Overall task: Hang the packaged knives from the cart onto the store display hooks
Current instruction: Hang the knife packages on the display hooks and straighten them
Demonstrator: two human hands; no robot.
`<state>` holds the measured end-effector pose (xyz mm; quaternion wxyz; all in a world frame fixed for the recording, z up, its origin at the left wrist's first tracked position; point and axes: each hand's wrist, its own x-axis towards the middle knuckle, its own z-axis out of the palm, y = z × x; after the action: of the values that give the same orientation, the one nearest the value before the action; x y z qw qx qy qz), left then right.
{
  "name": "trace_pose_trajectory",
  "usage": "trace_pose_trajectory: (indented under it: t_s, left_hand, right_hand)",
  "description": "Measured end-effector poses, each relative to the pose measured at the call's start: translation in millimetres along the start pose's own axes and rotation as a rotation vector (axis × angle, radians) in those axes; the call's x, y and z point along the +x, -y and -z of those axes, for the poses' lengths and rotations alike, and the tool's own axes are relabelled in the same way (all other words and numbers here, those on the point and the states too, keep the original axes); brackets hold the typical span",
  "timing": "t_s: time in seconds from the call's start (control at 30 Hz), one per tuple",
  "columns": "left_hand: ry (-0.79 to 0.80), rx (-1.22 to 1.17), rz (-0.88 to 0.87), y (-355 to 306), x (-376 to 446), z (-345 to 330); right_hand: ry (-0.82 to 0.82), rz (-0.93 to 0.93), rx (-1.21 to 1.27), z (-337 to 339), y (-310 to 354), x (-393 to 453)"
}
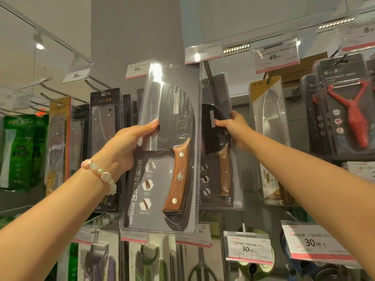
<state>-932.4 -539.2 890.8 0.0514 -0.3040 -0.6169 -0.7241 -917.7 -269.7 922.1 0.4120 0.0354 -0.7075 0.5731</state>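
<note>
- A packaged knife (168, 142), a wood-handled cleaver in a clear blister pack, is gripped at its left edge by the left hand (125, 145), thumb across the front, and is raised against the display, not yet seen threaded on a hook.
- A second packaged knife (220, 151) of the same kind is pinched at its right edge by the right hand (236, 128); it appears to hang on the dark display hook (209, 74), so that one is judged done or nearly done.
- The cart is not in view, so the number of knives left cannot be told.
- On the held pack "SM202" and "D51352400" are read, with Chinese characters running down the card.
- A price tag (203, 52) above the hook reads "99"; another tag (275, 56) to the right reads "49"; two lower tags (248, 248) read "30".
- A red peeler (355, 110) hangs at the display's right edge.
</note>
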Motion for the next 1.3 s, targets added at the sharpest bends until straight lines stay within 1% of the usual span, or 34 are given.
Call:
trace_pose_trajectory:
  t_s: [0.13,0.23,0.27,0.33,0.37,0.4,0.43,0.5,0.53,0.6,0.67,0.83,0.97,1.03,1.13,1.17,1.2,1.23,1.3]
  left_hand:
    - [0.002,-0.019,-0.005,4,1,2]
    - [0.021,-0.023,0.013,10,3,3]
    - [0.028,-0.030,0.017,12,3,2]
    - [0.031,-0.062,0.014,18,3,0]
    - [0.037,-0.080,0.011,20,3,-3]
    - [0.045,-0.098,0.008,22,2,-5]
    - [0.052,-0.115,0.006,25,2,-8]
    - [0.055,-0.140,0.001,29,3,-13]
    - [0.049,-0.149,-0.002,30,4,-16]
    - [0.044,-0.196,-0.007,32,5,-23]
    - [0.051,-0.264,-0.017,32,3,-32]
    - [0.104,-0.279,0.009,35,0,-42]
    - [0.224,-0.156,0.009,38,0,-36]
    - [0.255,-0.116,-0.002,36,5,-33]
    - [0.249,-0.196,0.004,24,16,-34]
    - [0.264,-0.238,-0.019,17,21,-36]
    - [0.249,-0.234,-0.058,9,26,-41]
    - [0.199,-0.185,-0.106,1,33,-46]
    - [0.063,-0.043,-0.235,-13,48,-57]
  right_hand:
    - [-0.056,0.075,-0.197,3,-1,3]
    - [-0.103,0.060,-0.406,5,1,0]
    - [-0.144,0.062,-0.486,5,1,-2]
    - [-0.310,0.154,-0.565,2,6,-16]
    - [-0.370,0.230,-0.515,-1,12,-28]
    - [-0.364,0.281,-0.398,-5,18,-41]
    - [-0.284,0.291,-0.235,-8,24,-54]
    - [-0.010,0.178,0.060,-14,35,-78]
    - [0.116,0.098,0.117,-16,38,-87]
    - [0.292,0.003,0.107,-19,40,-98]
    - [0.355,-0.002,0.103,-20,39,-103]
    - [0.217,0.081,0.089,-20,35,-104]
    - [0.143,0.112,0.078,-23,26,-111]
    - [0.094,0.116,0.080,-23,20,-115]
    - [0.071,0.118,0.091,-17,16,-120]
    - [0.071,0.122,0.094,-14,16,-121]
    - [0.072,0.126,0.106,-10,15,-122]
    - [0.069,0.128,0.117,-7,15,-123]
    - [0.055,0.129,0.118,-1,14,-123]
